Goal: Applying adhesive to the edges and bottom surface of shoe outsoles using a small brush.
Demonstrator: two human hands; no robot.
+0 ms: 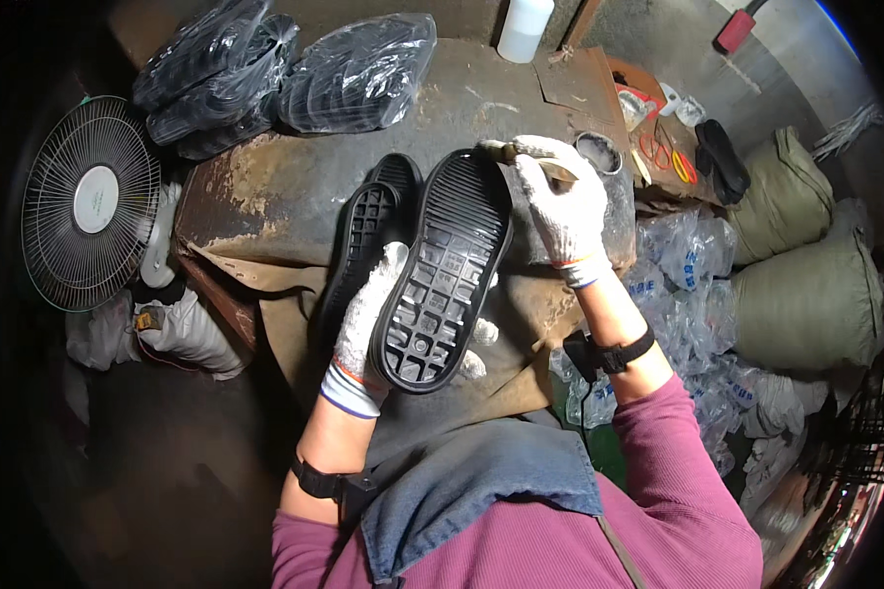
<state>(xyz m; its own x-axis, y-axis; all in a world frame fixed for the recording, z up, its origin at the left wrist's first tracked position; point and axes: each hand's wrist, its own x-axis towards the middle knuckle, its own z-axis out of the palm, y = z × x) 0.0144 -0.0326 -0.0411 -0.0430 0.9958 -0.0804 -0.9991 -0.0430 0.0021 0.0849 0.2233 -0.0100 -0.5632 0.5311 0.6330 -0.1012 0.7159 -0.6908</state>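
Observation:
A black shoe sole (437, 285) is held up over my lap, its ribbed and gridded face toward me. My left hand (368, 309), in a white knit glove, grips its lower part, with fingertips showing past the right edge. My right hand (565, 201), gloved too, is beside the upper right edge. Its fingers are bent together, and one darkened fingertip meets the sole's top rim. Whatever the right fingers pinch is too small to make out. Behind my left hand, another black sole (366, 221) leans on the bench, partly hidden, with a further one against it.
Plastic-wrapped bundles of dark soles (359, 74) rest on the worn workbench (481, 103). Beyond stands a white bottle (525, 29). A round ring-shaped item (597, 153) and orange-handled scissors (655, 152) lie rightward. Left is a fan (93, 201); right, clear bags (692, 250) and green sacks (805, 309).

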